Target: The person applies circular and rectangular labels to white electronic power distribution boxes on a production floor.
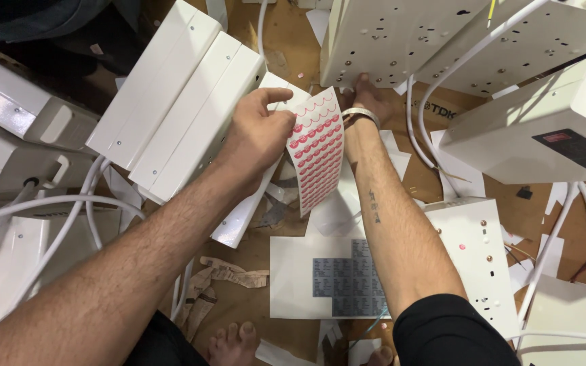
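Sticker sheet [316, 150], red dots, curled, pinched by left hand [258, 135] fingers; right hand [367, 95] fingers hidden, perhaps pressing panel [388, 41].

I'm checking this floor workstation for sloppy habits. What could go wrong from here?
The sticker sheet hangs from only the left hand pinching its edge, so it might curl or crease. The right hand is half hidden under the white panel, where fingers could get pinched. Loose white cables could snag.
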